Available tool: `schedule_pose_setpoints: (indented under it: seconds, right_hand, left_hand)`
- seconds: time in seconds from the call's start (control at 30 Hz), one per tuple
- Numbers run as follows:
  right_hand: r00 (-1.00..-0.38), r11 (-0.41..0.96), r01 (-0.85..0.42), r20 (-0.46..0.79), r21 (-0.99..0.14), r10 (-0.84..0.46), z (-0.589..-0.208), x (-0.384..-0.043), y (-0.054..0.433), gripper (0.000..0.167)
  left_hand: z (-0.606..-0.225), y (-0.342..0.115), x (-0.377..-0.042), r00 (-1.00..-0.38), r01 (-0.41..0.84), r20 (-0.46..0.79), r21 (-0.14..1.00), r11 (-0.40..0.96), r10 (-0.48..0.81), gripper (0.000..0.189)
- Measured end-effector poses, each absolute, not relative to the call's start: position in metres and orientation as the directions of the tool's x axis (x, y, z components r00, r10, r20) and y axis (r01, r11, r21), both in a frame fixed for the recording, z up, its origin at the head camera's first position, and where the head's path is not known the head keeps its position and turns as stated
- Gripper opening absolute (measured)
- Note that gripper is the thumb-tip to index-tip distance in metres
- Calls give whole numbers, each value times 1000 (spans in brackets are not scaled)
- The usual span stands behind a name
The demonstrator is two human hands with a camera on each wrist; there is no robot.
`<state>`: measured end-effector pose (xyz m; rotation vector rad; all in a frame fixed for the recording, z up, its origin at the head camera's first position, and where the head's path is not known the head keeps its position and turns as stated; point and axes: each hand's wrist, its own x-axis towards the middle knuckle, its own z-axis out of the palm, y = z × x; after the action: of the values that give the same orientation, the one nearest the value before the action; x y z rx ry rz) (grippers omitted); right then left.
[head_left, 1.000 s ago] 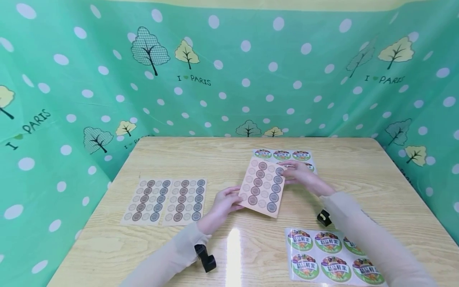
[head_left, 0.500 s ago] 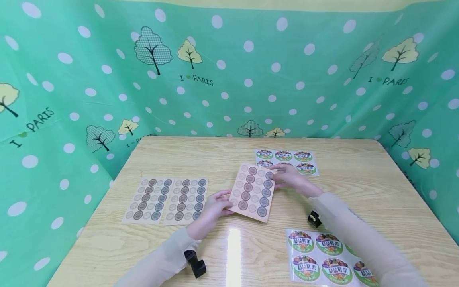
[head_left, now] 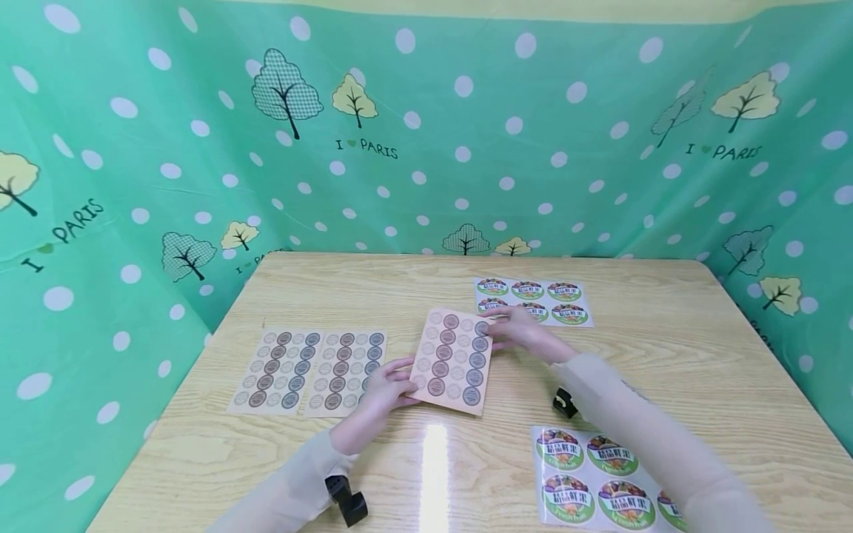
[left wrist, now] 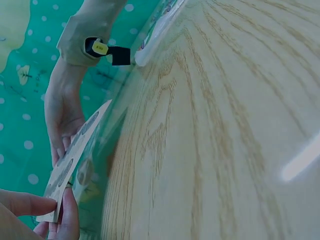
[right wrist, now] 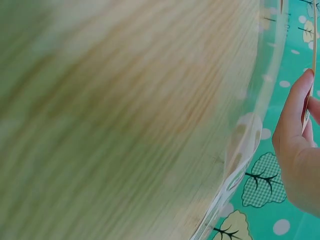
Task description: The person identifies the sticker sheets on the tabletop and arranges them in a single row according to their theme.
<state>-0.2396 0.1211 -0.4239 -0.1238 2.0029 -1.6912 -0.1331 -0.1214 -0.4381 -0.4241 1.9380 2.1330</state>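
Note:
A tan sticker sheet (head_left: 452,361) with columns of round brown and grey stickers is held up in the air between both hands, slightly tilted. My left hand (head_left: 380,394) pinches its lower left edge; in the left wrist view the thumb (left wrist: 37,204) lies on the printed face with fingers behind. At the upper right edge, my right hand (head_left: 523,332) pinches it, thumb on the front. The right wrist view shows that hand (right wrist: 297,145) gripping the sheet seen edge-on. Two similar sticker sheets, one on the left (head_left: 273,371) and one beside it (head_left: 343,374), lie flat on the table.
A sheet of oval fruit stickers (head_left: 565,302) lies at the back, partly covered by the right hand. Another fruit sticker sheet (head_left: 566,474) is at the front right, under the right forearm. The wooden table (head_left: 200,459) is backed by a green dotted curtain (head_left: 426,133).
Both hands have carried the tan sticker sheet leftward and slightly toward the front, closer to the two sheets on the table. More of the back fruit sticker sheet shows now.

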Motion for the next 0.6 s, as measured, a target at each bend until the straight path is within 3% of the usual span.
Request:
schedule_pose_setpoints:
  seconds: [0.6]
  right_hand:
    - [-859,236,268,-343,-934,-380,-429,-246,87,40]
  left_hand:
    - [-440,-142,-126,-945,-319,-318,948,2,-71,56]
